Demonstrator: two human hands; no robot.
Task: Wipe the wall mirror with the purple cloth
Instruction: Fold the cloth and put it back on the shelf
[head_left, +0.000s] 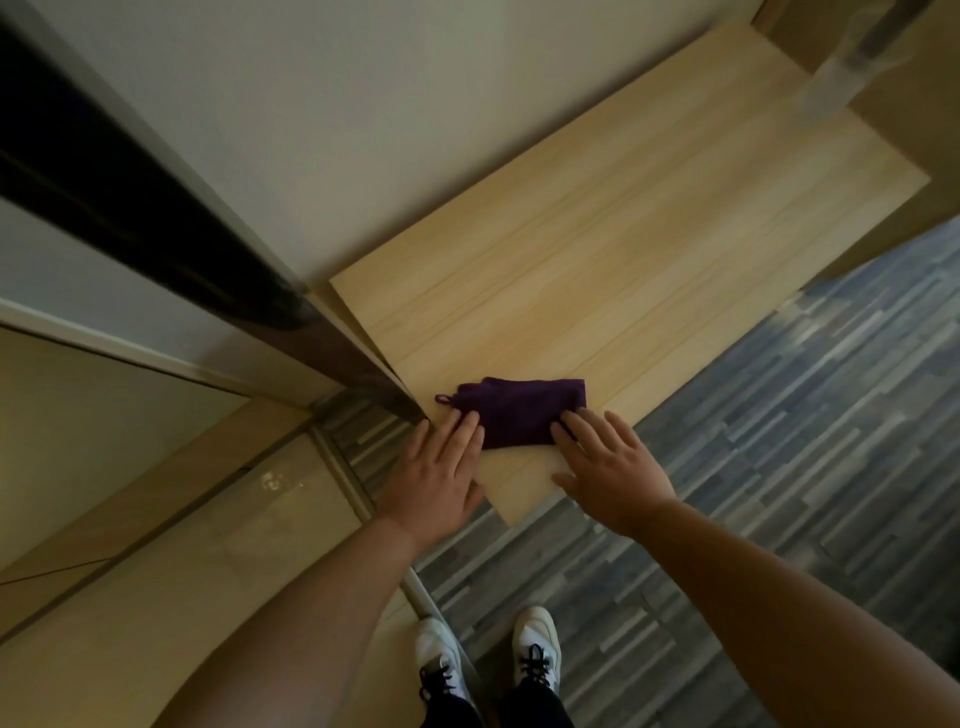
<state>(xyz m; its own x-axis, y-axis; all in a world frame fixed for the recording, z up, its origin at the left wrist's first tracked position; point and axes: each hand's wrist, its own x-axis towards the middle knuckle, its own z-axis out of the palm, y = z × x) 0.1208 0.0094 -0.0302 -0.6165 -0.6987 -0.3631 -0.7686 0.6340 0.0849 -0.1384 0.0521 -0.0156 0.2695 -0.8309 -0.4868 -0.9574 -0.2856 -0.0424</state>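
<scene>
Clearly the wiping has not begun: the folded purple cloth (519, 413) lies flat on the pale wooden shelf (649, 249), near its front corner. Both the left hand (441, 467) and the right hand (605, 475) are spread open, fingertips resting on the cloth's ends, gripping nothing. A mirror-like panel (104, 415) stands to the left; a blurred spray bottle (836, 78) sits far back.

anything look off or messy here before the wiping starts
Nothing stands out. The purple cloth lies folded flat near the wooden shelf's front corner, with the left hand and right hand open, fingertips on its edges. No spill or damage shows.
</scene>
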